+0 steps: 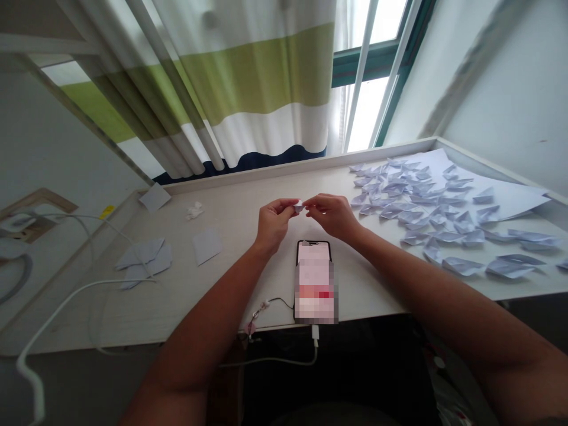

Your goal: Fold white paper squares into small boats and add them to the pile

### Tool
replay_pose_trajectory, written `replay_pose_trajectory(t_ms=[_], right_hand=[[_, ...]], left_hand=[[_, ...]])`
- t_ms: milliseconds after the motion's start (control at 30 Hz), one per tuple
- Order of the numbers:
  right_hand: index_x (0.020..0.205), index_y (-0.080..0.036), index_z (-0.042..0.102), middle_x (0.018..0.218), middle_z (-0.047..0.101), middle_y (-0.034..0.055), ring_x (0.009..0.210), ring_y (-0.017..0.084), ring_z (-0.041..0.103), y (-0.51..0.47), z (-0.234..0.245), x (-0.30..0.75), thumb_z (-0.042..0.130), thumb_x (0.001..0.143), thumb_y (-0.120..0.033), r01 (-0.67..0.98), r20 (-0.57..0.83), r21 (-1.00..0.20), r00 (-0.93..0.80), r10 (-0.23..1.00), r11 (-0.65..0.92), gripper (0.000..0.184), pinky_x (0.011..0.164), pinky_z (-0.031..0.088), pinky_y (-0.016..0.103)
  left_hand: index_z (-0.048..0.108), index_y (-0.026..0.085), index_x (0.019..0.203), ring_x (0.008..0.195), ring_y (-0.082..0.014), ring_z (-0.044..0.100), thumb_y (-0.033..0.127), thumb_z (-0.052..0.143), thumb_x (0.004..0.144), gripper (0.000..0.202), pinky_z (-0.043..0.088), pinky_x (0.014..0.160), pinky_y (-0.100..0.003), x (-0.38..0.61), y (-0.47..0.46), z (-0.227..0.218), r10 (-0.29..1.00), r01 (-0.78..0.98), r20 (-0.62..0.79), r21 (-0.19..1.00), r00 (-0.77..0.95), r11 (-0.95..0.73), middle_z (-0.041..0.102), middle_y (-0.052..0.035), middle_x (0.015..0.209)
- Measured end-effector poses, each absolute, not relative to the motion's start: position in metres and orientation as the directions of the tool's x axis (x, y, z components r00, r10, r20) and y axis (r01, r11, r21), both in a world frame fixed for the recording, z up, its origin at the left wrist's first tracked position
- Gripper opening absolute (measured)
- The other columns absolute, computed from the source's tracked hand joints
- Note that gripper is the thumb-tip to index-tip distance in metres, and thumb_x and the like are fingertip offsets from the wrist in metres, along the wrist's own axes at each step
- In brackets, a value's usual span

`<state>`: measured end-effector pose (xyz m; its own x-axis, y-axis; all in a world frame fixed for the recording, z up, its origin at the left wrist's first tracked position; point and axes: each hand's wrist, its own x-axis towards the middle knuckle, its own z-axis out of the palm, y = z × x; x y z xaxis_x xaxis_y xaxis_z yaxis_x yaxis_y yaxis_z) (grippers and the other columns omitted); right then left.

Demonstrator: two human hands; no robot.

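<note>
Between my two hands, above the middle of the desk, is a small folded piece of white paper (pixel 299 206). My left hand (pixel 274 223) pinches it between thumb and fingers from the left. From the right, the fingertips of my right hand (pixel 329 214) close on its other edge, and most of the paper is covered by fingers. Many folded paper boats (pixel 417 195) lie in a spread to the right of my right hand. Left of my left hand, a flat square of white paper (pixel 207 246) rests on the desk.
A phone (pixel 314 278) with a plugged-in white cable (pixel 315 334) and a beaded strap (pixel 257 313) lies at the front edge. Paper sheets (pixel 146 257), a crumpled scrap (pixel 194 210) and another square (pixel 155 197) are at left. Large white sheets (pixel 510 192) lie under the boats. A raised rim borders the desk (pixel 248 284).
</note>
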<state>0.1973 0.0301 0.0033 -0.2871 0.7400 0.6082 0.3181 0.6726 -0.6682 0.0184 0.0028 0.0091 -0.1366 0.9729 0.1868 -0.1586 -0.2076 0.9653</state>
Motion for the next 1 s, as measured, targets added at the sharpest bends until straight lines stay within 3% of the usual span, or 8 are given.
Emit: replay_pose_trajectory(t_ms=[100, 167, 333, 500, 633, 767, 1000], right_hand=[[0.091, -0.021, 0.080, 0.088, 0.083, 0.0073, 0.080, 0.023, 0.080, 0.0287, 0.0053, 0.1959, 0.073, 0.096, -0.034, 0.206, 0.508, -0.800, -0.268, 0.818, 0.564, 0.016, 0.078, 0.065, 0.040], [0.085, -0.021, 0.075, 0.083, 0.081, 0.0071, 0.080, 0.024, 0.080, 0.0283, 0.0059, 0.1948, 0.080, 0.094, -0.047, 0.135, 0.442, -0.865, -0.248, 0.862, 0.482, 0.028, 0.077, 0.065, 0.041], [0.083, -0.022, 0.069, 0.080, 0.077, 0.0046, 0.076, 0.021, 0.077, 0.0329, 0.0031, 0.1934, 0.095, 0.076, -0.065, -0.025, 0.385, -0.921, -0.222, 0.896, 0.389, 0.051, 0.075, 0.065, 0.041], [0.089, -0.021, 0.077, 0.086, 0.080, 0.0055, 0.079, 0.021, 0.076, 0.0347, 0.0018, 0.1927, 0.099, 0.070, -0.065, -0.133, 0.384, -0.923, -0.258, 0.887, 0.361, 0.054, 0.079, 0.067, 0.041], [0.094, -0.020, 0.080, 0.090, 0.082, 0.0064, 0.081, 0.021, 0.077, 0.0333, 0.0034, 0.1936, 0.099, 0.070, -0.065, -0.160, 0.357, -0.933, -0.308, 0.882, 0.322, 0.054, 0.081, 0.067, 0.041], [0.092, -0.019, 0.084, 0.090, 0.083, 0.0081, 0.081, 0.021, 0.078, 0.0329, 0.0054, 0.1974, 0.090, 0.084, -0.065, -0.122, 0.361, -0.932, -0.368, 0.857, 0.341, 0.047, 0.083, 0.067, 0.041], [0.082, -0.021, 0.080, 0.079, 0.080, 0.0052, 0.075, 0.021, 0.076, 0.0304, 0.0090, 0.2014, 0.083, 0.092, -0.048, 0.054, 0.427, -0.882, -0.326, 0.843, 0.468, 0.029, 0.075, 0.065, 0.041]], left_hand=[[0.086, 0.018, 0.090, 0.094, -0.0215, 0.079, 0.022, 0.087, 0.079, 0.012, 0.062, 0.106, -0.047, 0.0198, 0.0024, 0.0078, 0.968, -0.159, 0.208, 0.960, -0.142, -0.230, 0.085, -0.0073, 0.096], [0.087, 0.019, 0.089, 0.100, -0.0234, 0.080, 0.024, 0.089, 0.078, 0.013, 0.061, 0.109, -0.049, 0.0213, 0.0011, 0.0075, 0.966, -0.156, 0.222, 0.958, -0.135, -0.242, 0.085, -0.0078, 0.100], [0.085, 0.017, 0.090, 0.114, -0.0272, 0.078, 0.030, 0.092, 0.079, 0.018, 0.058, 0.116, -0.052, 0.0224, -0.0023, 0.0100, 0.978, -0.235, 0.199, 0.950, -0.058, -0.207, 0.085, -0.0106, 0.113], [0.082, 0.018, 0.106, 0.105, -0.0239, 0.079, 0.032, 0.103, 0.065, 0.048, 0.061, 0.108, -0.049, 0.0180, 0.0025, 0.0078, 0.974, -0.214, 0.203, 0.952, -0.095, -0.220, 0.084, -0.0079, 0.107], [0.083, 0.018, 0.098, 0.097, -0.0233, 0.079, 0.040, 0.104, 0.064, 0.045, 0.062, 0.102, -0.046, 0.0157, 0.0050, 0.0068, 0.973, -0.186, 0.207, 0.957, -0.103, -0.223, 0.084, -0.0075, 0.099], [0.086, 0.019, 0.095, 0.085, -0.0205, 0.076, 0.043, 0.101, 0.070, 0.038, 0.063, 0.090, -0.041, 0.0157, 0.0010, 0.0101, 0.966, -0.105, 0.244, 0.962, -0.083, -0.252, 0.084, -0.0064, 0.092], [0.086, 0.019, 0.092, 0.078, -0.0189, 0.073, 0.045, 0.094, 0.081, 0.029, 0.060, 0.077, -0.035, 0.0144, -0.0014, 0.0111, 0.956, 0.028, 0.292, 0.956, 0.005, -0.292, 0.083, -0.0068, 0.087]])
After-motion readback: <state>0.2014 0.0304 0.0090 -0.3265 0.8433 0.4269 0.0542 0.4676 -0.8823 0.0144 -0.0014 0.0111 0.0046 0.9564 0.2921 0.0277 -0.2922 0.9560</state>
